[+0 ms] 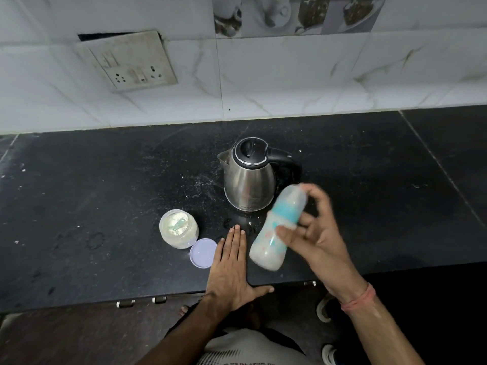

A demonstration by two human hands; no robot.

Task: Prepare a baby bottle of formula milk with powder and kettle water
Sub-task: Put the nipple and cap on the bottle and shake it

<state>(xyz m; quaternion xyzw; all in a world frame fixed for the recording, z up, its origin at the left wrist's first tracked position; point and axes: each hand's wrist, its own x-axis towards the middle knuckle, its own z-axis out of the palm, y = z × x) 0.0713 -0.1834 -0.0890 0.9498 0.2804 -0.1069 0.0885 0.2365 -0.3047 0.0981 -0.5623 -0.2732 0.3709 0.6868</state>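
My right hand (316, 233) grips a capped baby bottle (271, 243) with a teal collar, tilted above the counter and blurred; milky liquid fills its lower part. My left hand (232, 264) lies flat, palm down, on the black counter (105, 193) near its front edge, holding nothing. A steel kettle (249, 177) with a black lid and handle stands just behind the bottle. To the left an open powder jar (179, 229) holds pale powder and a teal scoop. Its lilac lid (202, 252) lies on the counter between the jar and my left hand.
A white tiled wall with a switch and socket plate (131, 64) rises behind the counter. Spilled powder and wet spots mark the counter around the kettle. Drawer handles (142, 301) sit under the front edge. Feet and shoes (325, 309) show on the floor below.
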